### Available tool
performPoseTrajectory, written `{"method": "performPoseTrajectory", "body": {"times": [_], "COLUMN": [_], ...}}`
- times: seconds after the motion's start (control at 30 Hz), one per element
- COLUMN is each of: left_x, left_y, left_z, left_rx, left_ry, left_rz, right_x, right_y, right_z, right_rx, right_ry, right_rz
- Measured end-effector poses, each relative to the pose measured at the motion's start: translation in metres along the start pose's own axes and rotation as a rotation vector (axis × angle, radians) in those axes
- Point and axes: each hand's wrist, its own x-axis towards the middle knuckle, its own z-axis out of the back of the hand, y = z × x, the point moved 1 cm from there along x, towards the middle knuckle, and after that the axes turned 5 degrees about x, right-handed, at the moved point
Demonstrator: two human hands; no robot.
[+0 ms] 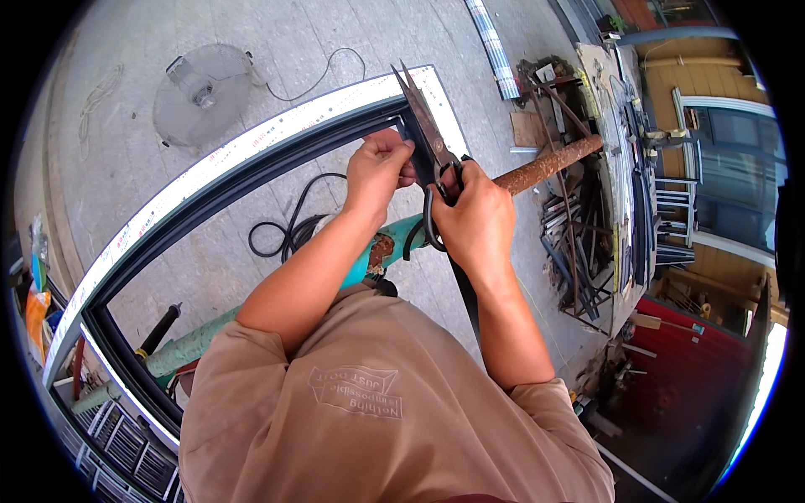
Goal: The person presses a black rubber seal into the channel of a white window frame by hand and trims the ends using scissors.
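Observation:
A large rectangular window frame point(335, 102), faced in white film with a dark inner profile, lies in front of me and runs down to the left. At its far right corner, my left hand point(376, 174) is closed in a pinch against the dark inner edge; whatever its fingertips grip is too small or hidden to name. My right hand point(478, 216) holds a pair of scissors point(429, 130) by the black loop handles, just right of the left hand. The blades point away from me over the corner, slightly parted at the tips.
Under the frame runs a green pipe point(398, 230), and a rusty pipe point(553, 163) reaches right toward a scrap heap point(570, 243). A round fan point(201, 96) and coiled black cable point(289, 239) lie on the paved floor. Metal racks point(126, 444) stand lower left.

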Motion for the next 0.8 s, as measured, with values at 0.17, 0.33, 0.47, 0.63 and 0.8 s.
{"method": "performPoseTrajectory", "body": {"times": [0.17, 0.33, 0.47, 0.63, 0.8], "left_x": [-0.007, -0.003, 0.002, -0.011, -0.009], "left_y": [-0.005, -0.001, 0.004, -0.014, -0.006], "left_z": [-0.006, -0.007, -0.007, -0.005, 0.004], "left_rx": [0.033, 0.131, 0.167, 0.483, 0.416], "left_ry": [0.034, 0.016, 0.039, 0.029, 0.065], "left_rz": [0.008, -0.048, -0.129, -0.223, -0.232], "right_x": [0.0, 0.002, 0.0, -0.002, -0.001], "right_y": [0.002, 0.003, 0.004, -0.002, -0.002], "right_z": [0.002, 0.003, 0.004, 0.0, -0.001], "right_rx": [-0.014, -0.026, -0.028, -0.001, 0.012], "right_ry": [0.015, 0.028, 0.014, 0.012, 0.007], "right_rz": [-0.003, -0.007, 0.001, 0.011, 0.018]}}
